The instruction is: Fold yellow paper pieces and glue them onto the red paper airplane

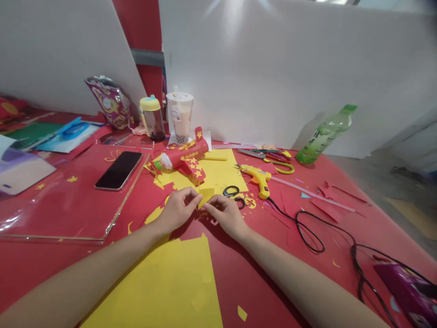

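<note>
Between my two hands is a small piece of yellow paper [206, 195]. My left hand [179, 207] pinches its left side, and my right hand [228, 214] pinches its lower right side. Just behind my right hand lie scissors with black handles [231, 191], their blades hidden. Beyond my left hand rests a red paper rocket [186, 157] decorated with yellow stars, on a yellow sheet [227, 168]. A larger yellow sheet [177, 282] lies below my hands, partly under my left forearm.
Right of my hands are a yellow glue gun [256, 176] with a looping black cord [316, 246] and yellow-handled scissors [282, 167]. A phone [119, 170] lies left. Behind stand a milk tea cup [180, 118], a yellow-lidded bottle [152, 119] and a tilted green bottle [324, 134].
</note>
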Tool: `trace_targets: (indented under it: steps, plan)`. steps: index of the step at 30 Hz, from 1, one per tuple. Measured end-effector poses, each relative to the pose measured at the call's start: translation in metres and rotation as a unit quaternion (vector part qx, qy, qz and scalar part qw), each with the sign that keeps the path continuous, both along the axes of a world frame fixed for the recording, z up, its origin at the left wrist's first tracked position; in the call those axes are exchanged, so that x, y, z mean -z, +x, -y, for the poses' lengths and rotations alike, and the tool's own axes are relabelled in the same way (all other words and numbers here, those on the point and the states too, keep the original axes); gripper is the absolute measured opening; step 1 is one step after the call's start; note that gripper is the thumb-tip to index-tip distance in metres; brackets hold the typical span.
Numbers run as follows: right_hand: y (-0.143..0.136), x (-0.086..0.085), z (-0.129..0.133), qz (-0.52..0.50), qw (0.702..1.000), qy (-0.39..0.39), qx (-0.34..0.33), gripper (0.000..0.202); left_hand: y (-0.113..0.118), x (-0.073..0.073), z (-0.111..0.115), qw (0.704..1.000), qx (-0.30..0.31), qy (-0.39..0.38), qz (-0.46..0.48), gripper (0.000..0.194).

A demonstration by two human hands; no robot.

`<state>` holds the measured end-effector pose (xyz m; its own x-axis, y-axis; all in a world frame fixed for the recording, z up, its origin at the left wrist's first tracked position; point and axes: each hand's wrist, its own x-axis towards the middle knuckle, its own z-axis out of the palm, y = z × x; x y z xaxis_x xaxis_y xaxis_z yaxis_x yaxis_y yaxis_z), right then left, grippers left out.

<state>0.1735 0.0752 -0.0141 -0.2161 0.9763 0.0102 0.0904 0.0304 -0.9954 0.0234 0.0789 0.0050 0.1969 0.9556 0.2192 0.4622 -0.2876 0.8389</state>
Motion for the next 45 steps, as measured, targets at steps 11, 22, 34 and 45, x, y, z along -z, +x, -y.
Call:
trace_targets:
  steps: [11,22,34,45]
  plan:
    - [0.001,-0.002,0.001,0.051,0.996,0.072,0.006,0.02,-0.003,0.002,0.0,0.998,0.047,0.043,-0.028,0.022]
    - [0.004,0.0,0.0,0.125,0.982,0.137,-0.033,0.02,-0.003,0.002,-0.001,0.988,0.035,-0.089,0.12,0.013]
    - [0.007,0.007,-0.003,-0.093,0.983,0.026,-0.158,0.033,-0.001,0.001,-0.004,0.929,0.147,-0.223,0.255,0.022]
    - [0.003,0.002,0.0,-0.097,0.995,0.039,-0.001,0.019,-0.001,0.008,-0.006,0.982,-0.009,-0.126,0.143,0.023]
